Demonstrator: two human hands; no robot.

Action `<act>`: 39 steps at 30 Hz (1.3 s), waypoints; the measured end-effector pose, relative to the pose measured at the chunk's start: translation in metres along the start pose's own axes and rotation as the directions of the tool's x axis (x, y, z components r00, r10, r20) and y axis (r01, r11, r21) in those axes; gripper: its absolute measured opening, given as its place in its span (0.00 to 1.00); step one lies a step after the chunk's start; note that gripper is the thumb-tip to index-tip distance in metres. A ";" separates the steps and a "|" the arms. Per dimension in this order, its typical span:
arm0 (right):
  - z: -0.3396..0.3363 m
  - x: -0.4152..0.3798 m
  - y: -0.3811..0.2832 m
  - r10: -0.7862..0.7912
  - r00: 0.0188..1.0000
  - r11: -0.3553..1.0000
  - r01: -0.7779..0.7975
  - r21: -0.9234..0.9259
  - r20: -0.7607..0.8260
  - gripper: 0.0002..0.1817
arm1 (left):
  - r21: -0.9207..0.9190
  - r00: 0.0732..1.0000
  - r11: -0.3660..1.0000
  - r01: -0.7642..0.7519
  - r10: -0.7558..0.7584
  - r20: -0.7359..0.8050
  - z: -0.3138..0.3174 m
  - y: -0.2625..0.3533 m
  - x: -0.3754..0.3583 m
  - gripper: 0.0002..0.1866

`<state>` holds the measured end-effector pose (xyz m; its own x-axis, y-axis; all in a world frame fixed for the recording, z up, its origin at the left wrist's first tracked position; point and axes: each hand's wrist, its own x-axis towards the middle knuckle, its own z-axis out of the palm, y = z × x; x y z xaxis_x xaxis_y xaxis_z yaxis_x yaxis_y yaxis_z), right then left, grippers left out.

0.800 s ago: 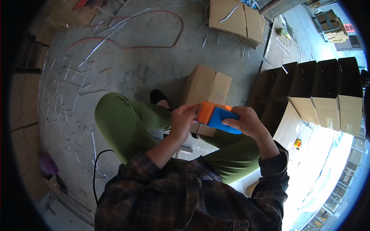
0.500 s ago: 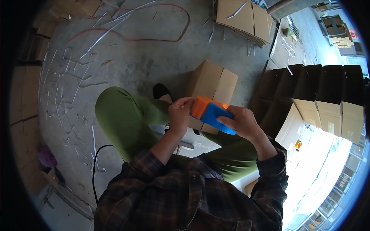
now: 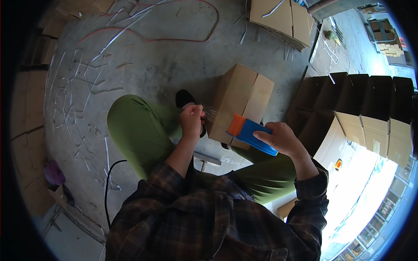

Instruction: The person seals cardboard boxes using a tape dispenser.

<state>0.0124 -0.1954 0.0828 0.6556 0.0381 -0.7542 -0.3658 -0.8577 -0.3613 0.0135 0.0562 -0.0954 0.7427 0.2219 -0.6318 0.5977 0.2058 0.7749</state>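
My right hand point(image 3: 282, 140) grips a blue and orange tape dispenser point(image 3: 254, 135), thumb lying along its blue side. The dispenser's orange end points left. Apart from it, to the left, my left hand point(image 3: 190, 122) is closed in a pinch. A thin, clear strip of tape point(image 3: 210, 113) shows faintly beside those fingertips; how far it runs is hard to make out. Beyond both hands, a closed cardboard box point(image 3: 237, 93) stands on the floor between my feet.
Open cardboard boxes point(image 3: 344, 93) stand in rows at the right. Flattened cardboard point(image 3: 274, 19) is stacked at the far side. Scattered white straps point(image 3: 89, 82) and a red hose point(image 3: 174, 40) lie on the concrete floor. A roll of tape point(image 3: 338, 164) sits at the right.
My hands have moved apart: the left drew away leftward from the dispenser, and the right shifted slightly right and down with it. The dispenser has turned, its orange end now showing less.
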 end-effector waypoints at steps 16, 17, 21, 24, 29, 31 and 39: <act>0.015 0.021 -0.002 0.003 0.997 0.974 -0.019 -0.225 -0.071 0.33 | 0.139 0.997 0.988 -0.072 0.077 -0.028 0.018 -0.077 0.022 0.21; 0.014 0.022 -0.003 0.004 0.998 0.975 -0.018 -0.222 -0.066 0.33 | -0.001 0.983 0.984 0.180 -0.180 -0.045 0.019 -0.071 0.020 0.26; 0.015 0.022 0.001 -0.001 0.997 0.977 -0.016 -0.213 -0.079 0.33 | 0.272 0.978 0.949 0.161 -0.191 0.086 0.015 -0.044 0.014 0.29; 0.015 0.022 0.003 -0.024 0.994 0.980 0.003 -0.197 -0.106 0.33 | -0.047 0.963 0.981 -0.186 0.192 0.188 0.013 -0.035 -0.009 0.28; 0.014 0.023 0.000 0.014 0.997 0.982 -0.028 -0.188 -0.072 0.33 | -0.097 0.833 0.970 0.223 -0.138 0.537 0.017 -0.034 -0.011 0.34; 0.014 0.022 0.002 0.022 0.997 0.984 -0.035 -0.173 -0.074 0.33 | -0.036 0.776 0.960 0.277 -0.201 0.598 0.009 -0.034 0.001 0.34; 0.006 0.024 0.001 0.008 0.998 0.983 -0.020 -0.185 -0.066 0.33 | 0.289 0.418 0.305 -0.907 0.720 0.553 0.006 0.034 -0.067 0.16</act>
<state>0.0243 -0.1924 0.0612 0.6950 -0.0026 -0.7190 -0.2506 -0.9382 -0.2388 -0.0144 0.0430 -0.0261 0.9082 -0.2863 0.3053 -0.4046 -0.4145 0.8152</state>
